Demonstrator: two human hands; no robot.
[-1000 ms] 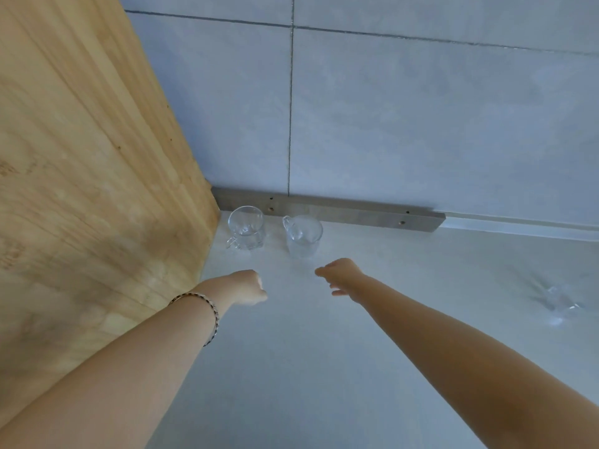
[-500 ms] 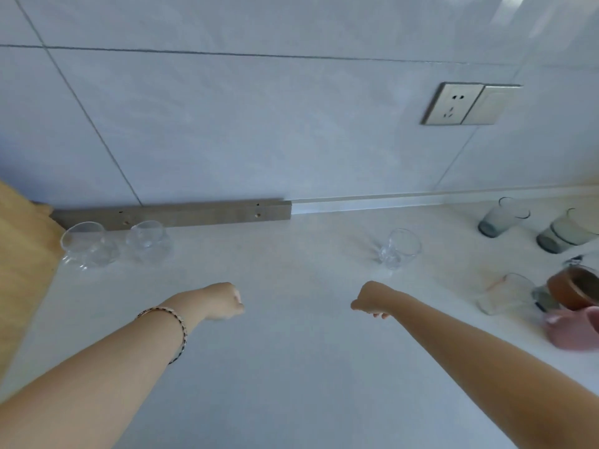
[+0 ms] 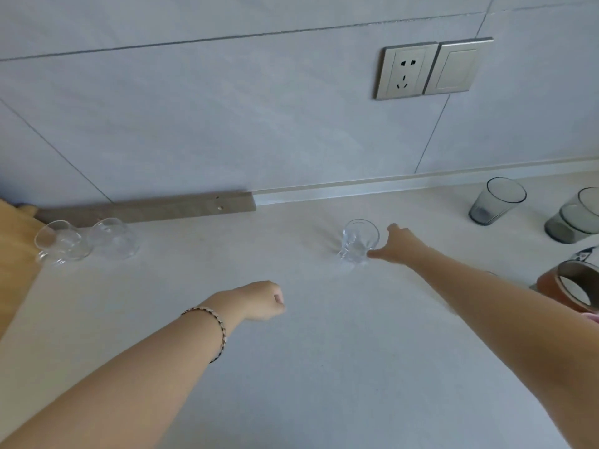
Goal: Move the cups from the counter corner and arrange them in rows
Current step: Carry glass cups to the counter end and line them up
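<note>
Spread right hand [image 3: 393, 246] at clear cup [image 3: 359, 241]; left hand [image 3: 262, 301] fisted, empty, over counter [image 3: 324, 367]; 2 cups [image 3: 63, 243] by wall [image 3: 227, 124].

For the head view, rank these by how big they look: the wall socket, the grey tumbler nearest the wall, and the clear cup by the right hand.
Largest: wall socket and grey tumbler, too alike to separate.
Smallest: clear cup, narrower than both.

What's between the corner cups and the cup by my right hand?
Nothing: the head view shows bare counter from the corner cups to the lone cup.
</note>
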